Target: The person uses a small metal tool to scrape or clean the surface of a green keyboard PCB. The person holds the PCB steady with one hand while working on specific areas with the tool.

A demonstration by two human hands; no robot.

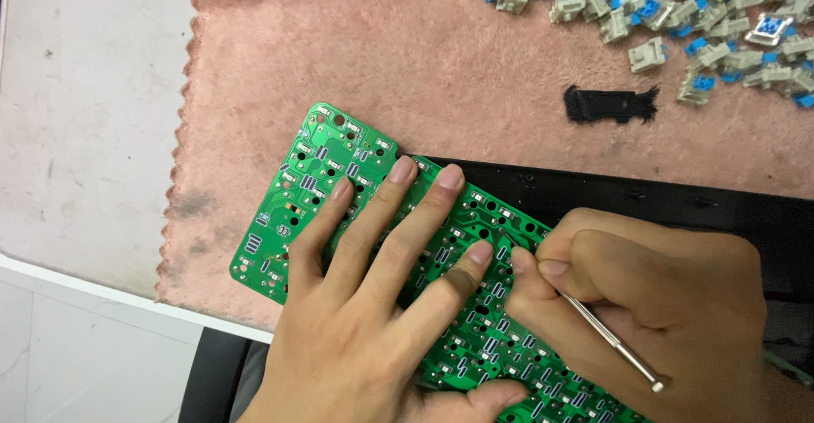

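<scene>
A green circuit board (315, 177) with many holes and small grey parts lies slanted on a pink cloth (407, 67). My left hand (373, 304) rests flat on the board, fingers spread, thumb at the bottom edge. My right hand (644, 304) is closed around a thin metal tool (615, 345), whose shaft sticks out toward the lower right; its working tip is hidden under my fingers, against the board. A black frame (644, 194) lies under the board's right part.
A heap of beige and blue key switches (678, 16) lies at the top right of the cloth. A black fuzzy strip (610, 103) sits below the heap. The grey tabletop (85, 118) extends left of the cloth, with its edge near me.
</scene>
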